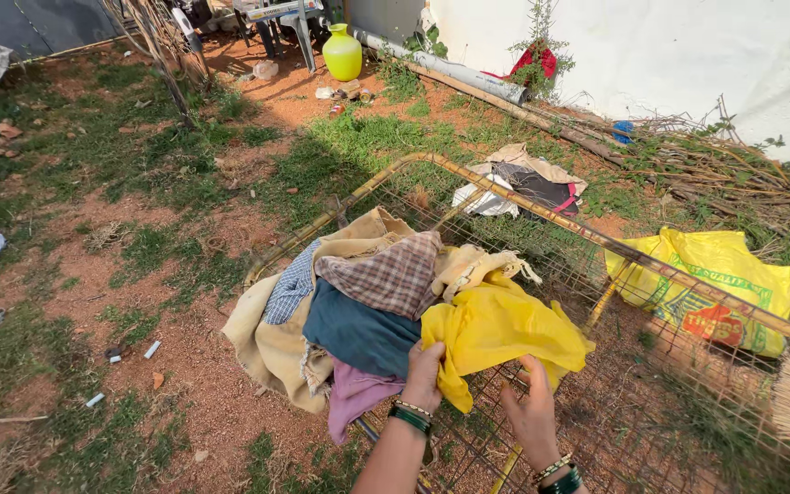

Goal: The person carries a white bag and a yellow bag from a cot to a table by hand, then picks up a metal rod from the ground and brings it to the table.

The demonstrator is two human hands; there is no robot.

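the yellow cloth [496,329] lies on the wire frame [596,274], just right of the heaped clothes [349,311]. the left hand [424,370] grips its edge; the right hand [532,412] rests spread just below it, holding nothing.

A crumpled yellow printed sack [706,284] lies on the grass beyond the mesh frame [541,215].

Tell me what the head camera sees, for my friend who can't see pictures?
Two bare hands, left hand and right hand, take hold of a yellow cloth lying beside a pile of clothes on a rusty wire-mesh frame outdoors. Around it are red dirt and grass, a yellow sack, a yellow-green pot and a white wall.
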